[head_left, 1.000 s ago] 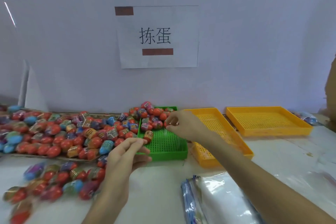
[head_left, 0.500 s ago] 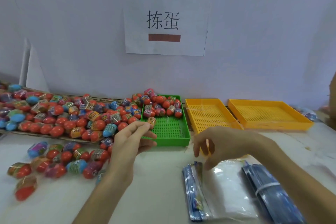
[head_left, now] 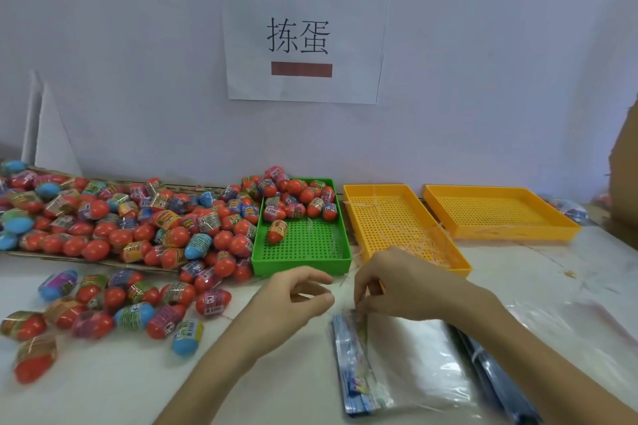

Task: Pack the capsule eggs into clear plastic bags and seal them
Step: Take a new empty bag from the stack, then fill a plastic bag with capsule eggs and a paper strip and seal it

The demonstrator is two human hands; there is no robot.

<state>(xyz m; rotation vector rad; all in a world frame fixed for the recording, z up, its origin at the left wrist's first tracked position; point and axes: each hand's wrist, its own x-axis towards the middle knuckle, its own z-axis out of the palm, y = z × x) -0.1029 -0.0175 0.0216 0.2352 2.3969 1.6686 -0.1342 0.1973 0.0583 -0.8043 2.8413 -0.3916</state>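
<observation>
Picking a bag off the stack

Pinching at the top corner of the stack of clear plastic bags [head_left: 411, 362] in the lower middle of the frame, the right hand [head_left: 411, 286] has its fingertips curled down onto the printed blue strip along the stack's left edge. Whether it has one sheet or several cannot be told. The left hand [head_left: 293, 300] hovers just left of the stack, fingers loosely curled with thumb and forefinger apart, holding nothing.

Risks, as I judge them: the bags are thin and lie tight together, so the pinch may lift two at once, or drag the whole stack toward the eggs. A slippery film could also slide out of the fingertips before the left hand gets hold of it.

Capsule eggs [head_left: 138, 228] lie heaped across the left of the frame, with loose ones scattered at lower left, near the left forearm; a careless sweep could send them rolling. More eggs sit in the far end of the green tray [head_left: 300, 262], at centre. Two yellow trays [head_left: 407, 235] lie to the right, just behind the right hand. A paper sign [head_left: 303, 38] hangs on the wall above.
</observation>
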